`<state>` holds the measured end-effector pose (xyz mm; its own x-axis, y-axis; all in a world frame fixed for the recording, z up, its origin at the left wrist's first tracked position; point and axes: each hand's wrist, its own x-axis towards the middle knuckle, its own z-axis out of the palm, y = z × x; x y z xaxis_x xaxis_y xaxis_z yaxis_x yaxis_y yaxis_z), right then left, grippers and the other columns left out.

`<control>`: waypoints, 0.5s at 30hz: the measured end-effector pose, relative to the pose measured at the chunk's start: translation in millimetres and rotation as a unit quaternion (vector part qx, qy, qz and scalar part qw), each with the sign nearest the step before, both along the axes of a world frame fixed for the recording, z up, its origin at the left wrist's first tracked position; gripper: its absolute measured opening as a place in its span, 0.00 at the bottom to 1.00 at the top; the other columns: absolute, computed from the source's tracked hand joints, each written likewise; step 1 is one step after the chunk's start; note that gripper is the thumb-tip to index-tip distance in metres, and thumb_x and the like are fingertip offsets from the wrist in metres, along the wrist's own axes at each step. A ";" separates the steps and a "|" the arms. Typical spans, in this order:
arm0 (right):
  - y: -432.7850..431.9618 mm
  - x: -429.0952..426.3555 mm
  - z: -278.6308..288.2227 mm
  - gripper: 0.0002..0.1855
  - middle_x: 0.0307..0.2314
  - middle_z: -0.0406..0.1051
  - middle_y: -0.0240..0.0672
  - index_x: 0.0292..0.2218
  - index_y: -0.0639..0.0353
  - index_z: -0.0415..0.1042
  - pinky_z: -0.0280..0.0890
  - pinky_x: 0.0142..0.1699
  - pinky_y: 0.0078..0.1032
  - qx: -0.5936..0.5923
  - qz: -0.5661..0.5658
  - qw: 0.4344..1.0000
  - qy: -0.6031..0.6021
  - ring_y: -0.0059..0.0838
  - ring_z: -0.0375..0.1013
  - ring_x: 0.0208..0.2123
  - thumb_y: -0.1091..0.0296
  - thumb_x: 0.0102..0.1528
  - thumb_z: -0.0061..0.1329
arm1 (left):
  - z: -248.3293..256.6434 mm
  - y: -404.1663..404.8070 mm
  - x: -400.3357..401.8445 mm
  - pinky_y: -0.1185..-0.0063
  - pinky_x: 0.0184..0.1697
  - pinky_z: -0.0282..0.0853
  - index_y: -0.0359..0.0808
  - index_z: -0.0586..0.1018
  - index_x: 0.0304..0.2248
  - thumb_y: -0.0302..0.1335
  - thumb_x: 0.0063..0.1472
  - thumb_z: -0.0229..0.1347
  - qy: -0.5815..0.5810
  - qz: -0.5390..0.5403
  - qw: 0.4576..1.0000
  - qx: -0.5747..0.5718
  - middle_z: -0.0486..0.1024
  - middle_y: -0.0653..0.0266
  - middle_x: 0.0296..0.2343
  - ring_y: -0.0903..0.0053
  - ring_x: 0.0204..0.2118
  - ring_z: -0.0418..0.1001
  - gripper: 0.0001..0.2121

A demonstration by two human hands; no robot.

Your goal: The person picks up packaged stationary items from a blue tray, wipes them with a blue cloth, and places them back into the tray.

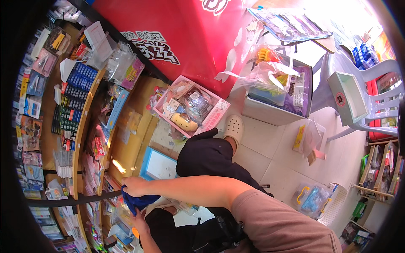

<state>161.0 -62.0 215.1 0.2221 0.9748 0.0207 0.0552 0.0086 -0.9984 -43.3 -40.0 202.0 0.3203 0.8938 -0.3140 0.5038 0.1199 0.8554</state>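
Observation:
A dark blue cloth hangs between my two hands in front of the low wooden shelf. My right hand, with its arm stretched across from the right, grips the cloth's upper edge. Below it, my left hand pinches the lower end. Something orange shows beside the left wrist, too little of it to name. Just beyond the right forearm lies a shallow blue-rimmed box with a white inside, partly hidden by my leg.
Stationery fills the curved wooden shelves on the left. A pink carton of small goods and plush stands past my knee. Rightward are a loaded cardboard box, a grey plastic chair and a clear lidded case on the tiled floor.

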 end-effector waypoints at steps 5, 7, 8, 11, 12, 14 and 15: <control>-7.0 1.5 0.0 0.15 0.29 0.69 0.44 0.36 0.63 0.66 0.61 0.39 0.30 -0.033 0.139 0.988 0.053 0.38 0.69 0.35 0.63 0.49 0.44 | -13.4 29.5 -19.9 0.64 0.51 0.55 0.41 0.61 0.49 0.37 0.58 0.41 -0.423 -0.024 0.891 -0.165 0.63 0.64 0.46 0.70 0.51 0.58 0.20; -14.4 -5.3 -0.1 0.15 0.28 0.68 0.39 0.37 0.63 0.67 0.60 0.38 0.27 0.012 0.166 0.980 0.109 0.29 0.67 0.34 0.62 0.50 0.45 | -14.1 25.0 -1.1 0.66 0.51 0.55 0.42 0.62 0.48 0.38 0.58 0.40 -0.432 0.027 0.880 -0.197 0.63 0.64 0.45 0.70 0.50 0.59 0.19; -18.4 -9.0 -1.0 0.15 0.28 0.68 0.39 0.37 0.63 0.67 0.60 0.38 0.27 0.010 0.173 0.979 0.107 0.29 0.67 0.34 0.62 0.50 0.45 | -15.9 20.2 11.2 0.67 0.51 0.55 0.43 0.63 0.47 0.39 0.58 0.38 -0.436 0.072 0.867 -0.230 0.63 0.65 0.44 0.70 0.49 0.60 0.19; -29.5 -17.2 -1.8 0.14 0.31 0.68 0.34 0.38 0.60 0.67 0.61 0.39 0.25 0.019 0.247 0.964 0.097 0.25 0.66 0.34 0.65 0.50 0.45 | -48.1 -2.5 25.2 0.72 0.48 0.58 0.47 0.64 0.45 0.42 0.58 0.40 -0.441 0.163 0.847 -0.249 0.65 0.68 0.40 0.73 0.44 0.63 0.17; -34.7 -14.9 -3.7 0.14 0.31 0.68 0.34 0.38 0.60 0.67 0.61 0.39 0.25 0.014 0.248 0.964 0.094 0.25 0.66 0.34 0.65 0.50 0.45 | -58.7 -9.0 27.2 0.73 0.47 0.59 0.47 0.63 0.45 0.43 0.57 0.41 -0.438 0.159 0.844 -0.266 0.65 0.69 0.38 0.74 0.44 0.63 0.18; -40.5 -16.9 -4.0 0.16 0.31 0.68 0.33 0.40 0.60 0.66 0.64 0.38 0.24 -0.082 0.322 0.936 0.117 0.26 0.66 0.33 0.63 0.50 0.46 | -90.0 -3.5 13.1 0.75 0.46 0.61 0.48 0.62 0.46 0.43 0.57 0.42 -0.430 0.124 0.851 -0.274 0.65 0.70 0.37 0.76 0.43 0.63 0.19; -40.8 -16.0 -3.3 0.16 0.31 0.68 0.33 0.40 0.60 0.66 0.64 0.38 0.24 -0.085 0.330 0.933 0.113 0.26 0.66 0.33 0.63 0.50 0.46 | -111.5 6.3 0.3 0.76 0.45 0.61 0.48 0.61 0.46 0.43 0.57 0.42 -0.426 0.091 0.859 -0.267 0.65 0.70 0.37 0.77 0.42 0.63 0.18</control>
<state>145.1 -102.8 211.8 -0.4481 0.8856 -0.1224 -0.1181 -0.1943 -0.9738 -43.1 -33.7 90.5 0.5071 0.7552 -0.4154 -0.3481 0.6204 0.7028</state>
